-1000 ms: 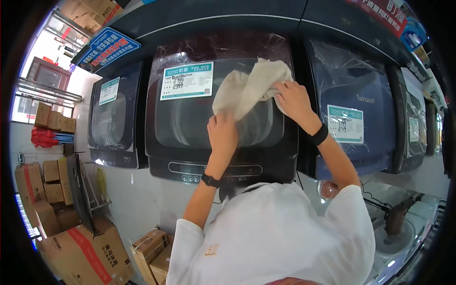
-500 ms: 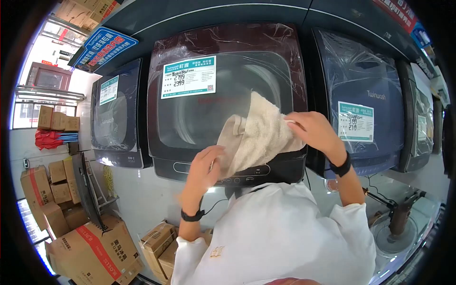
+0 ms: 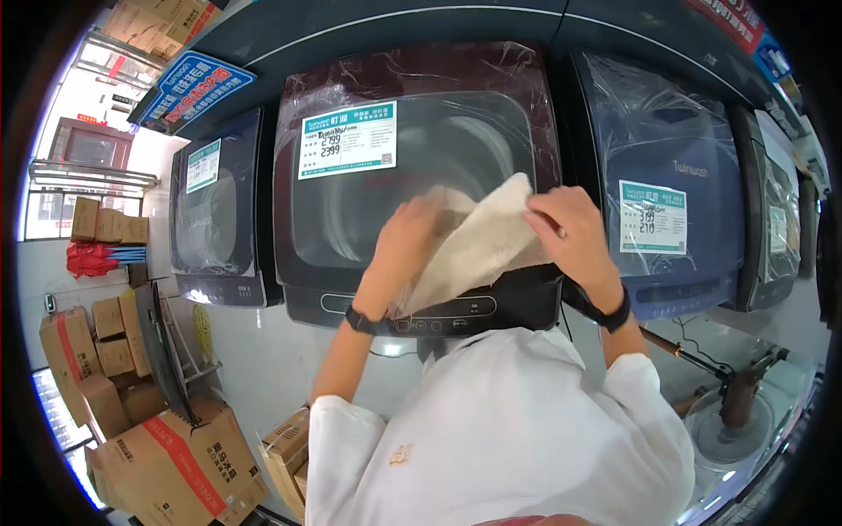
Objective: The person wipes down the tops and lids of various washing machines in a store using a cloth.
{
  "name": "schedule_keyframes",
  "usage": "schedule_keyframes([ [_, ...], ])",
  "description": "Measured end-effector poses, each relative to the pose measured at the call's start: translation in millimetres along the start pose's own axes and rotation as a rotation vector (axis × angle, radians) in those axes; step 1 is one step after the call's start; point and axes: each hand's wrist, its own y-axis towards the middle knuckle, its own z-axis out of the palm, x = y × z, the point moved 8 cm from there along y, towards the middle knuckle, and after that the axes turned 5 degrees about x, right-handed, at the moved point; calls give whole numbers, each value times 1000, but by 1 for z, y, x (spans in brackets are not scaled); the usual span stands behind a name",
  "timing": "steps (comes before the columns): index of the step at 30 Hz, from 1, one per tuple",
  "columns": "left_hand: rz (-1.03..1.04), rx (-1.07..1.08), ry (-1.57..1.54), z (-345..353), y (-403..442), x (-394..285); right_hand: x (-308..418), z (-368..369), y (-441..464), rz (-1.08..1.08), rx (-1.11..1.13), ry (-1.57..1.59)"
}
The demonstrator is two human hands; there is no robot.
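I stood watching a person bent over the middle washer (image 3: 417, 158), both hands busy with a pale cloth (image 3: 482, 241). Taking that washer as a clock, with 12 farthest from the person, the cloth was bunched between the centre and 5 o'clock, its lower end dipping towards the control strip (image 3: 474, 307) at 6. The left hand (image 3: 409, 235), towards 6, was clamped on the cloth's near-left part, its fingers blurred. The right hand (image 3: 577, 235), between 3 and 4, pinched the far-right edge between thumb and fingers. The hands were apart, the cloth between them; I couldn't tell whether its underside touched the lid. Each wrist wore a black band (image 3: 621, 311).

A price sheet (image 3: 348, 140) sat on the lid at 10. Other washers stood at 9 (image 3: 210, 228) and 3 (image 3: 671, 202), and a big box (image 3: 189, 460) lay between 7 and 8.
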Motion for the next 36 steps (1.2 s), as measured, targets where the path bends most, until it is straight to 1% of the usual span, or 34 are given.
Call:
schedule_keyframes([
  [1, -10, 32, 12, 2, 7, 5, 3, -11, -10, 23, 39, 27],
  [3, -22, 92, 34, 8, 20, 13, -16, -11, -30, 227, 160, 267],
  [4, -8, 42, 64, 3, 27, 14, -25, -9, -41, 331, 208, 386],
  [7, -82, -37, -157, -19, 46, 23, -43, 11, -83, 662, 436, 744],
  [8, -79, -114, -144, -32, 51, 27, -43, 15, -92, 651, 450, 867],
  [11, -327, -173, -435, -72, 56, 57, -42, 12, -93, 465, 387, 822],
  [12, -341, -248, -559, -98, 58, 56, -43, 7, -88, 459, 350, 812],
  [13, -355, -321, -684, -127, 59, 54, -41, -6, -75, 389, 304, 668],
  [15, -98, -502, -672, -196, 59, 42, -26, -36, -44, 255, 222, 390],
  [16, -61, -609, -658, -226, 50, 22, -22, -47, -36, 253, 158, 368],
  [17, -22, -716, -637, -256, 40, 0, -13, -58, -27, 193, 72, 328],
  [19, 33, -947, -539, -296, 9, -39, -11, -71, -24, 85, -60, 389],
  [21, 267, -961, -556, -310, -26, -70, -9, -69, -23, 8, -47, 228],
  [22, 376, -943, -616, -304, -42, -79, -11, -65, -24, -29, -43, 146],
  [24, 240, -957, -433, -270, -84, -64, -35, -44, -26, 62, 9, -6],
  [25, 82, -882, -321, -238, -98, -51, -49, -32, -33, 117, 38, -82],
  [26, -35, -611, -209, -212, -94, -58, -68, -23, -46, 184, 33, -105],
  [27, -142, -412, -184, -181, -89, -46, -77, -17, -55, 200, -11, -58],
  [28, -274, -333, -138, -146, -95, -29, -84, -12, -63, 218, -54, -10],
  [29, -353, -273, -52, -110, -107, -6, -88, -12, -69, 237, -100, 36],
  [30, -470, -104, 40, -74, -121, 16, -85, -11, -70, 254, -99, 34],
  [32, -467, -145, 108, -42, -144, 26, -69, -5, -62, 285, -108, 30],
  [33, -459, -170, 142, -35, -149, 24, -60, 1, -53, 258, -67, 42],
  [34, -522, -186, 111, -33, -152, 23, -49, 8, -44, 234, -25, 54],
  [36, -497, -273, 120, -45, -141, 9, -30, 24, -29, 154, 20, 60],
])
